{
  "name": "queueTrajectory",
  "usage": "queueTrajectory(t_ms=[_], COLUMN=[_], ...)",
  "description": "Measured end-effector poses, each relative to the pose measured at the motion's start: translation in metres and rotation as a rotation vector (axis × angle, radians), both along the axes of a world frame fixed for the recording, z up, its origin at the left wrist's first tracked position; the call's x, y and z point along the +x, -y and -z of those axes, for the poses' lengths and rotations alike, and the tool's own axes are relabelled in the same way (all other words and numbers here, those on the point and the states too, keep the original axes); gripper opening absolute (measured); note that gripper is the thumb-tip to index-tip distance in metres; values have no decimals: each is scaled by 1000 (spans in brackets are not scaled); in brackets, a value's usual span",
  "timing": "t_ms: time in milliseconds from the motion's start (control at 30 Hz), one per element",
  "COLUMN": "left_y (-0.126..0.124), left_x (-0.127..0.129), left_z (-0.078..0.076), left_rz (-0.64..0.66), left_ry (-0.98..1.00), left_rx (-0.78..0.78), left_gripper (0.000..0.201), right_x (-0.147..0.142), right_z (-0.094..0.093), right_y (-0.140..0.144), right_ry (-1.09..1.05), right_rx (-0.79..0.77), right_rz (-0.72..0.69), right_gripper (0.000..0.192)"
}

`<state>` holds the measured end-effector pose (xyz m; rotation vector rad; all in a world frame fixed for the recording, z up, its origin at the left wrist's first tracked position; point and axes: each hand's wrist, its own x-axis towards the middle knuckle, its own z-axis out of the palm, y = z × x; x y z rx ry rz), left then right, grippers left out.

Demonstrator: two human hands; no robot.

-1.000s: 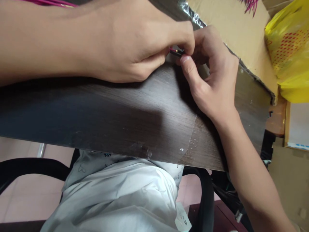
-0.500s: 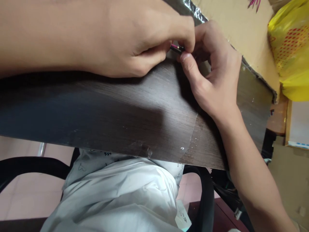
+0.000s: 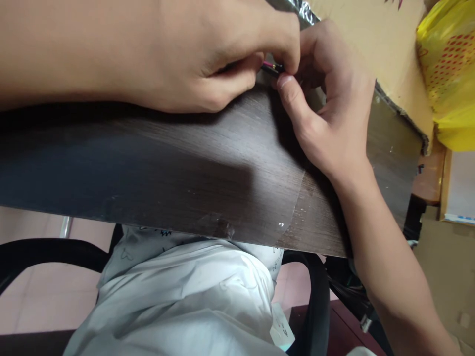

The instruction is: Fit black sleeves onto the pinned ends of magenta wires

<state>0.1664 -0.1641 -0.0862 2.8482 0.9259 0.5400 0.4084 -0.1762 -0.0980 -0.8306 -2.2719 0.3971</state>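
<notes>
The left hand (image 3: 200, 54) lies across the dark wood-grain tabletop (image 3: 156, 168), its forearm flat along the far side and its fingers curled narrow, thumb and forefinger pinched on a small dark piece with a pink wire (image 3: 272, 66) running into it. That piece sits right where the two hands meet, just above the tabletop, and only a sliver of it shows between the fingertips. What it is exactly is too small to tell; it looks like a thin wire end with a black sleeve and a glint of metal.

The right hand (image 3: 330, 113) comes in from the lower right, wrist resting on the table near a strip of clear tape (image 3: 297, 207), thumb pressed up against the same piece and the other fingers folded close around it. Both grips are tight fingertip pinches on something very slight.

The risk, as I judge it, lies in that small hold: a slip of either thumb could let the piece spring free and drop off the near table edge into the lap of white cloth (image 3: 193, 296) below, or bend the thin wire if the hands pull unevenly. The fingers also hide the join, so misalignment could go unnoticed.

Further right, a cardboard sheet (image 3: 371, 44) leans over the table's back edge, with a yellow plastic bag (image 3: 449, 69) beyond it.
</notes>
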Motion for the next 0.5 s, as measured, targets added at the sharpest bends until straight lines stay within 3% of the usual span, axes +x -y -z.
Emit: queueTrajectory(t_ms=[500], left_y=[-2], left_x=[1], left_z=[3], left_rz=[63], left_ry=[41], left_rx=[-28], left_gripper=[42], right_x=[-1], right_z=[-1], right_y=[1], right_ry=[27], right_rx=[22], right_rz=[3], right_gripper=[8])
